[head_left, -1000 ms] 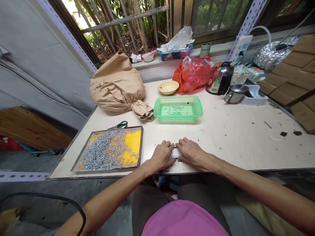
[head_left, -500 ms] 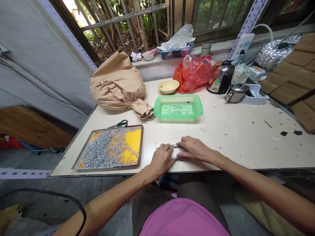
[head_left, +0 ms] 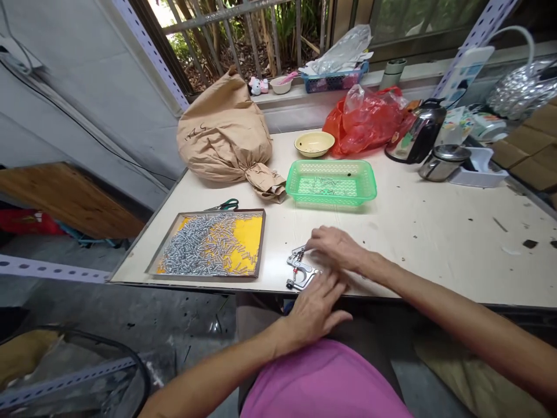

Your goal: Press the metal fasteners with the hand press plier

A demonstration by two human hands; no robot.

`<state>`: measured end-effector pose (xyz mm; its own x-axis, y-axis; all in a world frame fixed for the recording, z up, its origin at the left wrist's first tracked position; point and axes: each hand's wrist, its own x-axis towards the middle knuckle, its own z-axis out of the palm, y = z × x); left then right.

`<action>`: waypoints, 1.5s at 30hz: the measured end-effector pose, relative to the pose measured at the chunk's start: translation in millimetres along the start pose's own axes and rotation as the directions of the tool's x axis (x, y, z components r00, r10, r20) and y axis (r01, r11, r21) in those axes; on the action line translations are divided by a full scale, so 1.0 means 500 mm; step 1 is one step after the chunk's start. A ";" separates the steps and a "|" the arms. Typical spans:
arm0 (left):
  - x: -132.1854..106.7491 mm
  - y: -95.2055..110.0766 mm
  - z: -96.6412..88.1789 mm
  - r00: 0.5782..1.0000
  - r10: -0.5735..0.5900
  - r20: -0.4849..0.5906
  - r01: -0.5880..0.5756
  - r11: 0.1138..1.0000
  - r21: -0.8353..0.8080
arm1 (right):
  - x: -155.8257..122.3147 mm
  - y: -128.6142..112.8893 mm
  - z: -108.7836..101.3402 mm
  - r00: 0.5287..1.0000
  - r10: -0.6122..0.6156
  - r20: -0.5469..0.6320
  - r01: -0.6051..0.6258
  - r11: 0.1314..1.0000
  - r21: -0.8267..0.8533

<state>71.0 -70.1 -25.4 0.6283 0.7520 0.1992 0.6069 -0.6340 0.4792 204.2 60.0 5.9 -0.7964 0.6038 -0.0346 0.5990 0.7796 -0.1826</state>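
Observation:
A silver metal hand tool [head_left: 301, 273] with a C-shaped jaw, a spring and a small red part lies near the table's front edge. My left hand [head_left: 317, 305] is at the tool's lower right end, fingers stretched out and thumb spread apart. Just above it, my right hand [head_left: 337, 247] reaches over the tool's upper right side. Its fingers are bent and smeared by motion, so whether they grip the tool is unclear. My hands hide the tool's right part. To the left, a shallow tray [head_left: 261, 244] holds many small metal screw-like pieces [head_left: 195, 244] on a yellow base.
Behind my hands stands a green plastic basket [head_left: 365, 197] with several small metal pieces. Around it are a tied brown bag [head_left: 221, 133], a cream bowl [head_left: 314, 144], a red plastic bag [head_left: 365, 125] and a kettle [head_left: 420, 133]. Green-handled scissors [head_left: 228, 204] lie behind the tray.
Both hands were together around the tool; now my left hand has moved right and toward me, its fingers spread. More of the tool shows. The camera view has shifted.

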 end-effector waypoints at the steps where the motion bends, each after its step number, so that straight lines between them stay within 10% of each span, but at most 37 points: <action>1: -0.016 0.009 -0.008 0.999 0.051 -0.007 -0.051 0.999 -0.008 | 0.004 -0.025 0.000 0.993 -0.114 0.020 0.113 0.993 0.012; 4: -0.065 0.013 -0.054 0.993 0.110 -0.046 -0.109 0.994 0.016 | 0.013 -0.086 0.015 0.939 -0.338 0.059 0.338 0.941 -0.007; 8: -0.110 -0.076 -0.159 0.934 -0.237 -0.268 0.301 0.925 0.233 | 0.030 -0.116 0.049 0.916 -0.397 0.056 0.400 0.914 -0.069; 11: -0.128 -0.178 -0.228 0.806 -0.446 -0.388 0.575 0.745 0.337 | 0.042 -0.120 0.069 0.923 -0.384 0.017 0.384 0.923 0.003; 14: -0.138 -0.253 -0.253 0.783 -0.550 -0.291 0.621 0.660 0.422 | 0.050 -0.112 0.061 0.967 -0.219 -0.128 0.246 0.932 0.266; 18: -0.135 -0.292 -0.243 0.794 -0.594 -0.132 0.573 0.658 0.489 | 0.071 -0.044 -0.015 0.899 0.139 -0.415 0.048 0.911 0.409; 23: -0.123 -0.306 -0.247 0.804 -0.592 -0.056 0.547 0.700 0.459 | 0.101 0.085 -0.105 0.779 0.363 -0.510 -0.333 0.930 0.154; 31: -0.112 -0.282 -0.283 0.698 -0.690 -0.191 0.707 0.707 0.029 | -0.031 -0.021 0.003 0.970 0.211 -0.125 -0.184 0.963 0.197; 36: -0.044 -0.169 -0.216 0.545 -0.828 0.131 0.729 0.391 -0.562 | -0.086 -0.086 0.041 0.958 0.268 0.106 -0.278 0.955 0.099; 45: 0.013 -0.148 -0.104 0.448 -0.798 0.403 0.758 0.100 -0.645 | -0.076 -0.059 0.053 0.947 0.300 0.110 -0.302 0.953 -0.001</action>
<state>4.9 -8.6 -15.1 -0.0073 0.7703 -0.6376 0.2228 0.6228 0.7499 214.4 9.5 -13.2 -0.5838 0.7879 -0.1960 0.8117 0.5609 -0.1629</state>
